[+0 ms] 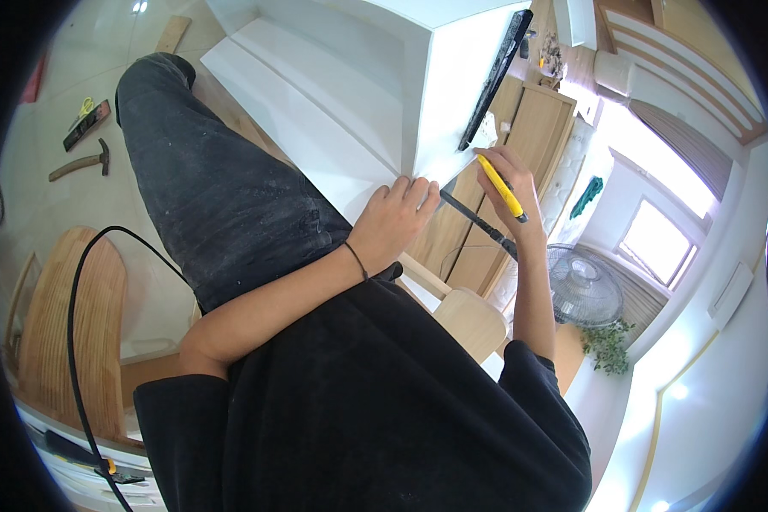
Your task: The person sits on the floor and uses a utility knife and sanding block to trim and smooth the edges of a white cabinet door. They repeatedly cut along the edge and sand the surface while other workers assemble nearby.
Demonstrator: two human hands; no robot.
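Observation:
A white cabinet-like piece of furniture leans in front of me beside my leg. My left hand lies against its lower corner, fingers spread and fingertips on the panel's edge; the thumb is hidden. In my right hand is a yellow utility knife with a dark slider, its front end pointing toward the panel. The blade cannot be made out. A black strip runs along the panel's outer face, just beyond my right fingers.
On the floor at left lie a claw hammer, a dark flat tool and yellow-handled scissors. A wooden stool or bench top stands nearer, crossed by a black cable. To the right are a fan and wooden cabinets.

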